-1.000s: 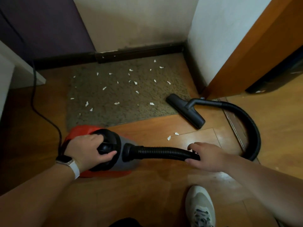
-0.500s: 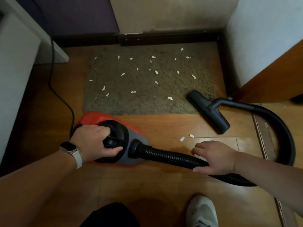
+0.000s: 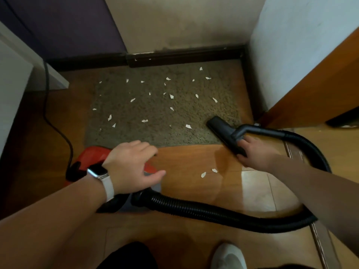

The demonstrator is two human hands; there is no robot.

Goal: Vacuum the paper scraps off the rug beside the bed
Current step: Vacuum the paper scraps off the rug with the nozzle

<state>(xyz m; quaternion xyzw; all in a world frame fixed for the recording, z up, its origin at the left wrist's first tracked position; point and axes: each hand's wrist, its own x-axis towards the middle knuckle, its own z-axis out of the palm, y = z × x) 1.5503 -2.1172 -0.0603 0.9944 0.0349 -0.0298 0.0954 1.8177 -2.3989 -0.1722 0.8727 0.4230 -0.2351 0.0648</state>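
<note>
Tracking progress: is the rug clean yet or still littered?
Littered: white paper scraps lie scattered across the rug; the right hand holds the nozzle at its near right corner.

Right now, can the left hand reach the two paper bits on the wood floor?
Probably yes. The open left hand hovers over the vacuum, and only bare floor lies between it and the paper bits.

Paper scraps (image 3: pixel 144 120) lie on the rug (image 3: pixel 174 117), the nozzle (image 3: pixel 219 129) on its near right corner, the vacuum cleaner (image 3: pixel 93 154) before its left part.
</note>
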